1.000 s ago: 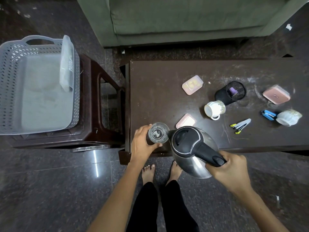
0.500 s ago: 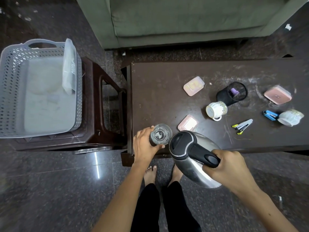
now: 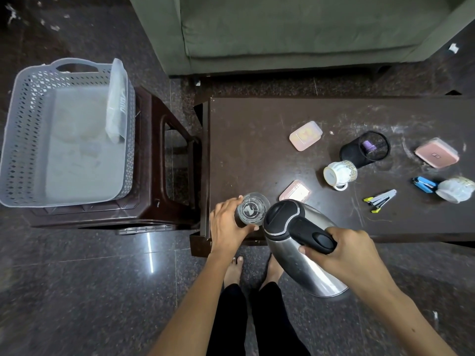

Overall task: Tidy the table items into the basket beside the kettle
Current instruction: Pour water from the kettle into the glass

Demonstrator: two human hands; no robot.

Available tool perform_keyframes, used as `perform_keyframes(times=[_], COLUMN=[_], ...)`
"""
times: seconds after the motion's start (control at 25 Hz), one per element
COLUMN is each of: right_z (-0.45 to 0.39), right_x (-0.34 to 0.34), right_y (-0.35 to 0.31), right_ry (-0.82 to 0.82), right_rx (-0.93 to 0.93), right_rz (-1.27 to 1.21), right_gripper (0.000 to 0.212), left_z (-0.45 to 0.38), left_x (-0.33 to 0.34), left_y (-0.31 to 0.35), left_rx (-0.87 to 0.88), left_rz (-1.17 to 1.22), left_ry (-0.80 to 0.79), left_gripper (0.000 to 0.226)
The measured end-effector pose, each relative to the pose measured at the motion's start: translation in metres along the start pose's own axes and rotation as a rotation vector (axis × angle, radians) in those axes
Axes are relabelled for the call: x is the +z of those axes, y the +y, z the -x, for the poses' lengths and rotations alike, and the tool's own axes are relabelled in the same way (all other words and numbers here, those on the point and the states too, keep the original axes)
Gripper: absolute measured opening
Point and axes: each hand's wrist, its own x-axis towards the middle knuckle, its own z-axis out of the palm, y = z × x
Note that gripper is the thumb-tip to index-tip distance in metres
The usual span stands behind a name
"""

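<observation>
Basket sits on a stool left of the table, well apart from both hands; only a clear bag leans inside it. Kettle is tilted, spout toward the glass at the table's near left corner. Right hand is clenched round the kettle handle; left hand grips the glass.

Judgement: a pour is in hand. Keep the glass planted on the table, spout over the rim, tilt slowly. Cups, boxes, clips remain unsorted on the table.
</observation>
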Motion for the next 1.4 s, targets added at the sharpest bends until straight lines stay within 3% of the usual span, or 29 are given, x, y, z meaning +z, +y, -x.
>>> perform_keyframes(times=[1.4], right_z=[-0.017], right_x=[-0.016], right_y=[-0.027], right_ry=[-0.099], right_rx=[-0.015], right_rz=[0.181], right_gripper=[0.046], left_z=[0.003], left_x=[-0.001], left_y=[-0.001], left_rx=[-0.001], left_rz=[-0.045], left_ry=[-0.010], left_gripper=[0.080])
